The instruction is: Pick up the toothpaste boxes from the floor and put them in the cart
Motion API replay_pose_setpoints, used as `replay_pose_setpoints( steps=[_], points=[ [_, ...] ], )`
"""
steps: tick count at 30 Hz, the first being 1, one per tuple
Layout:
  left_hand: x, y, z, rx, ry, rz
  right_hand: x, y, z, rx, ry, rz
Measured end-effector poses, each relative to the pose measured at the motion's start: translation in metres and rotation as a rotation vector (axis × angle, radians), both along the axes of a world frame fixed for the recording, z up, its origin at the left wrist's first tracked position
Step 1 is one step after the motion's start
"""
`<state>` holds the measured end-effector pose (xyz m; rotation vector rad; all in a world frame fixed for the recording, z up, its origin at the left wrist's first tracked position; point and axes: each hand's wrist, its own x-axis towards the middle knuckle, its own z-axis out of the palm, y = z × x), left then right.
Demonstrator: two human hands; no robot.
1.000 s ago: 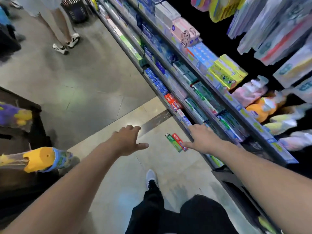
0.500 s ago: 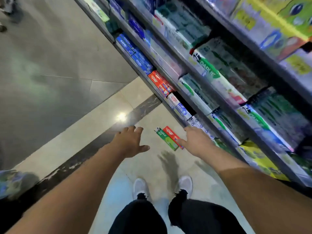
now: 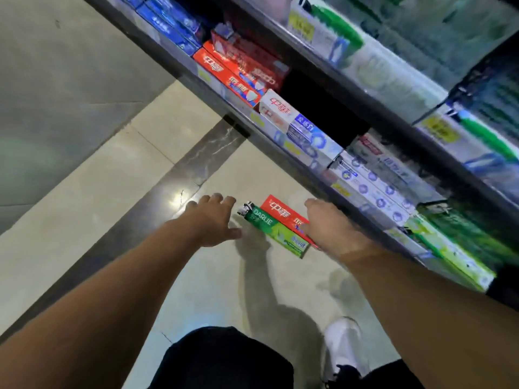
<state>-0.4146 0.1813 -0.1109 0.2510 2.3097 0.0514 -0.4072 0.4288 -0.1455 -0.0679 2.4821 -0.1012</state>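
Observation:
Two toothpaste boxes lie side by side on the pale floor tiles: a green Darlie box and a red box just beyond it, both close to the foot of the shelving. My left hand hovers just left of the green box, fingers spread and holding nothing. My right hand reaches down at the near right end of the two boxes, its fingers relaxed and covering the red box's end. I cannot tell whether it touches them. No cart is in view.
Store shelving packed with toothpaste boxes runs diagonally along the right, its bottom ledge just beyond the boxes. A dark floor strip crosses on the left. My knee and a white shoe are below.
I have bent lower, so the boxes and the shelves look much larger. Both hands have come down nearer the two boxes. The cart and the people farther up the aisle have left the view.

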Motion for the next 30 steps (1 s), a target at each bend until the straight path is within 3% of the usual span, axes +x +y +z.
replay_pose_setpoints(
  steps=[9,15,25,27,30],
  points=[
    [-0.009,-0.016,-0.048,0.042,0.015,-0.005,0.009,0.002,-0.080,-0.016,0.042,0.033],
    [-0.007,-0.020,-0.057,0.056,-0.001,0.006,0.004,0.013,-0.085,-0.139,0.017,-0.029],
    [-0.010,-0.009,-0.066,0.080,-0.020,-0.035,0.009,0.008,-0.097,-0.024,0.116,0.090],
    [-0.010,-0.006,-0.068,0.090,-0.007,-0.053,0.008,0.009,-0.097,-0.032,0.119,0.014],
    [-0.011,0.000,-0.073,0.107,0.036,-0.130,0.008,0.023,-0.094,-0.155,-0.002,-0.310]
  ],
)
